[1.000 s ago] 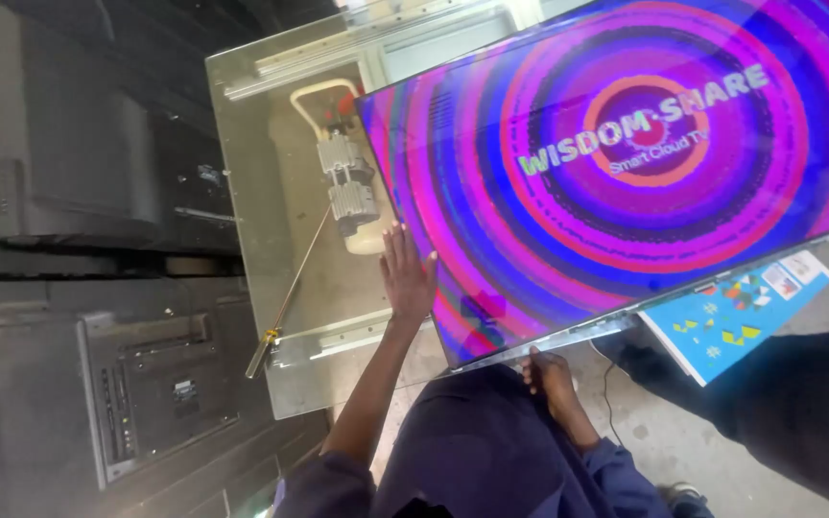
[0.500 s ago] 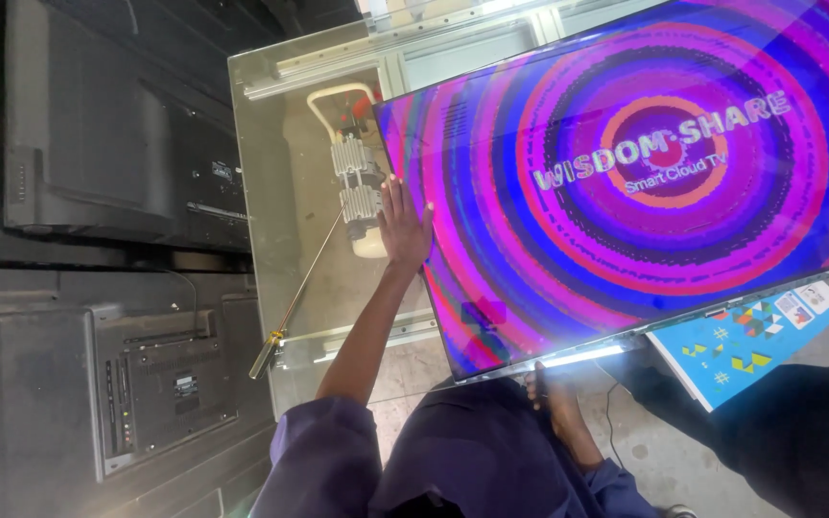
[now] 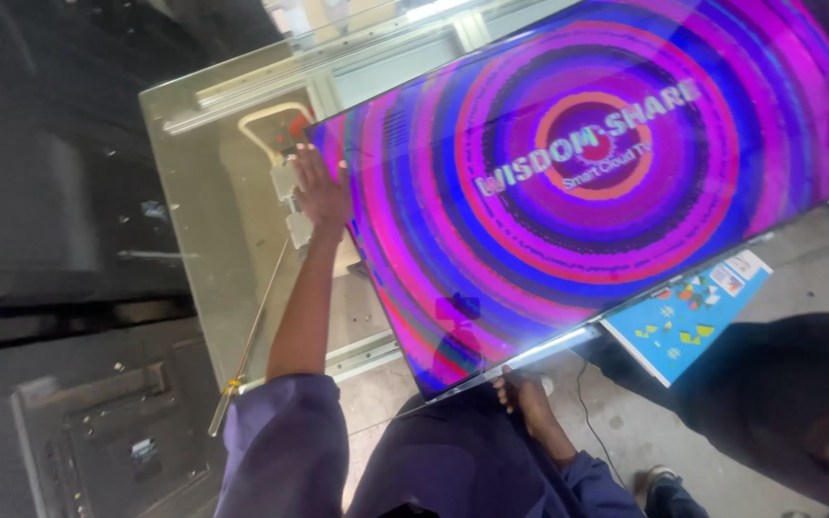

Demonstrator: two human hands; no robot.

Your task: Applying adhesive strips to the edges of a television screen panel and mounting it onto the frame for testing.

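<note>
A large flat television (image 3: pixel 568 192) lies tilted over a glass table (image 3: pixel 203 192), its screen lit with purple, pink and blue rings. My left hand (image 3: pixel 321 190) is stretched forward and holds the screen's left edge near the far corner, fingers laid along the frame. My right hand (image 3: pixel 527 400) grips the near bottom edge from below, close to my body. My purple sleeves fill the bottom of the view.
Under the glass sit a white device (image 3: pixel 292 201) and a long brass rod (image 3: pixel 247 347). A blue printed card (image 3: pixel 688 317) lies by the screen's lower right corner. Another person in dark clothes (image 3: pixel 789 403) stands at right. A dark panel (image 3: pixel 98 451) lies at lower left.
My left hand has slid farther up the television's left edge toward the far corner. The right hand stays on the bottom edge. The screen now fills more of the view.
</note>
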